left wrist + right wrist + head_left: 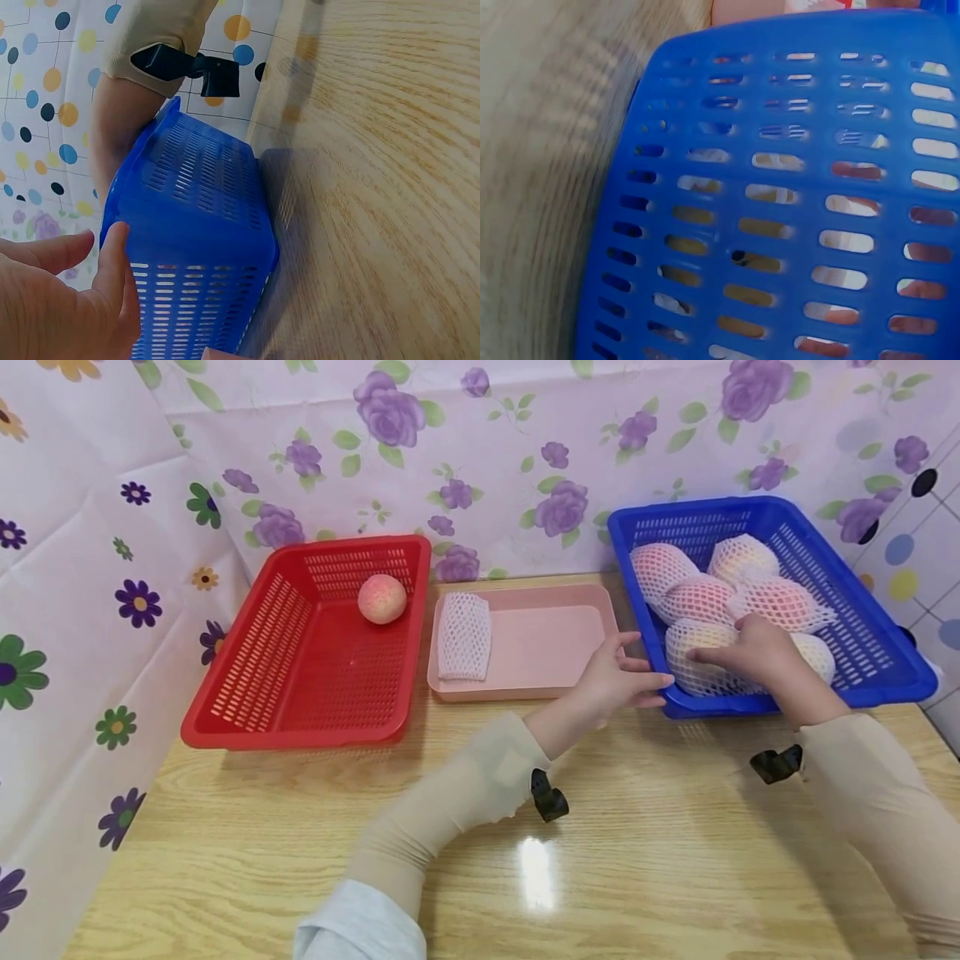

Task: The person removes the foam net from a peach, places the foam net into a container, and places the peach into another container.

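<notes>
The blue basket (877, 627) at the right holds several peaches in white foam nets. My right hand (765, 652) reaches into it, with the thumb over the netted peach (693, 672) at the front left. The hidden fingertips leave it unclear whether they grip. Through the slots in the right wrist view, only bits of the contents behind the basket wall (727, 169) show. Beside the basket's front left corner is my left hand (611, 681), its fingers spread and holding nothing. In the left wrist view, that hand (67, 300) has thumb and forefinger apart near the rim.
A red basket (300, 739) stands at the left with one bare peach (382, 599) in it. Between the baskets lies a pink tray (543, 647) with an empty foam net (464, 637) at its left end. Floral cloth (517, 468) hangs behind the wooden table (480, 877).
</notes>
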The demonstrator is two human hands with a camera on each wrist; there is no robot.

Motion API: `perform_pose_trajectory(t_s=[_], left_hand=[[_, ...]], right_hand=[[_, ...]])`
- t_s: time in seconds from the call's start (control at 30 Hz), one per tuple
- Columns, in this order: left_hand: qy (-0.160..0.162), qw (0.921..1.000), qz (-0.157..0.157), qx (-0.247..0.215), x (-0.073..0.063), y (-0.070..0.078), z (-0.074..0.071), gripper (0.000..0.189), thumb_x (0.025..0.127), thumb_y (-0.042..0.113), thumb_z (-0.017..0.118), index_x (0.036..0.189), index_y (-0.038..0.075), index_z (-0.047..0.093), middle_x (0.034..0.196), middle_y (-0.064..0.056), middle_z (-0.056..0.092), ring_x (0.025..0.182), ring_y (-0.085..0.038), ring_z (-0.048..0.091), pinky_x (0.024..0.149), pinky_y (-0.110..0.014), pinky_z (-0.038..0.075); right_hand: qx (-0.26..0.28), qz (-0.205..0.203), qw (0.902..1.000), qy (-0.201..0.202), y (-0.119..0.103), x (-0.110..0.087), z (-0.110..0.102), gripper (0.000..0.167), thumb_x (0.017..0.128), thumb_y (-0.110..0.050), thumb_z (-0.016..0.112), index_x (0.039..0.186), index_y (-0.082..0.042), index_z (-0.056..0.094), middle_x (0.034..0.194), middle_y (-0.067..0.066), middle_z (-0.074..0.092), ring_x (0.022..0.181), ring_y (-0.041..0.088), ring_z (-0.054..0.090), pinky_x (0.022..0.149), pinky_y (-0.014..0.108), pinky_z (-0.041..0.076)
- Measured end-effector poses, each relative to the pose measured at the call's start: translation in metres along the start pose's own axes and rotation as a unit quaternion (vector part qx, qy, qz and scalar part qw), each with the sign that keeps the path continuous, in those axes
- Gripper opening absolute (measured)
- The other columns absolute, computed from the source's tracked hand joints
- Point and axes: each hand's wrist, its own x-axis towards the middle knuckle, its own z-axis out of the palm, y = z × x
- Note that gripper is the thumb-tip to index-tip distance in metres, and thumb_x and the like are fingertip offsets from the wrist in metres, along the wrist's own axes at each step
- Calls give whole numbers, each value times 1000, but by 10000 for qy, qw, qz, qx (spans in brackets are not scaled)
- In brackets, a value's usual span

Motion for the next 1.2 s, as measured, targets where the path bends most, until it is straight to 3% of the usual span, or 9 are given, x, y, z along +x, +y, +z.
perform_pose_trajectory(t_s=[0.13,0.23,0.47,0.6,0.97,1.2], left_hand=[[-34,10000,45,-63,0,-2,1,78,79,-17,65,144,11,33,100,-10,56,99,-38,64,84,-46,55],[-53,9999,64,-82,1,-4,1,79,78,-18,64,145,11,32,98,-9,56,98,-37,64,84,-47,54],[-30,9999,58,-121,0,-5,2,80,78,-19,64,145,12,33,95,-7,55,99,-37,64,83,-46,55],[-48,9998,53,-166,0,-6,3,80,78,-19,64,145,12,33,94,-7,55,102,-40,63,82,-45,55],[-10,9996,15,-284,1,-6,3,80,78,-19,64,145,13,34,93,-6,55,101,-39,64,84,-44,55],[19,9995,60,-322,2,-6,2,79,78,-19,64,145,12,35,91,-6,55,100,-39,64,83,-45,55]], right_hand=[[-317,-119,9994,-113,-2,3,1,103,83,-51,66,136,25,21,115,48,45,94,51,52,78,59,47],[-356,-87,9989,-285,-3,4,3,105,83,-50,65,138,24,14,123,50,38,105,56,48,87,63,44],[-465,-296,9977,-391,-2,6,6,106,79,-44,72,133,29,17,121,51,40,107,58,47,89,65,42],[-376,-312,9978,-455,0,8,7,110,78,-46,74,137,25,15,130,49,31,116,60,36,96,68,35],[-258,-444,9964,-677,3,13,7,111,79,-46,73,142,20,8,137,47,24,121,60,30,100,70,30],[-139,-719,9958,-542,2,16,8,99,80,-35,74,140,19,17,135,45,29,119,58,34,99,68,31]])
